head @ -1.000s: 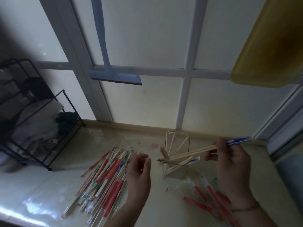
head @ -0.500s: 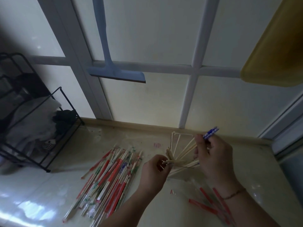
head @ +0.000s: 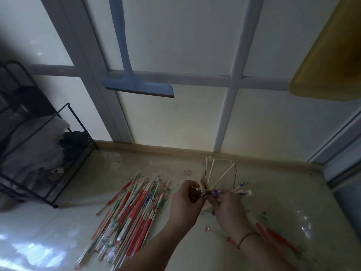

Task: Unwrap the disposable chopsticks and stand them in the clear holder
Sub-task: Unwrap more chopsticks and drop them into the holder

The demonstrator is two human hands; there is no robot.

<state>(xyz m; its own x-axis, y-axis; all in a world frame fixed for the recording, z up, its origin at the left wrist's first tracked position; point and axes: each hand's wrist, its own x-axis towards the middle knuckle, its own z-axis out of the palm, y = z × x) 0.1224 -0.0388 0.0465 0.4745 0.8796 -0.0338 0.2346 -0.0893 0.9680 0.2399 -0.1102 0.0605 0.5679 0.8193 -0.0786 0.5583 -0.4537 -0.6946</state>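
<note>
Rack: a black wire rack (head: 39, 153) stands far left on the desk (head: 293, 192).
Wrapped pile: many wrapped chopsticks (head: 132, 214) lie left of the hands, untouched; most of the job is left.
Left hand (head: 185, 204): fingers curled, pinching the near end of a blue-printed wrapped pair (head: 215, 192).
Right hand (head: 228, 210): fingers curled round the same pair, seemingly mid-unwrap.
Holder: the clear holder (head: 220, 173) stands just behind, a few bare sticks inside.
Wrappers: empty wrappers (head: 273, 235) lie right.
</note>
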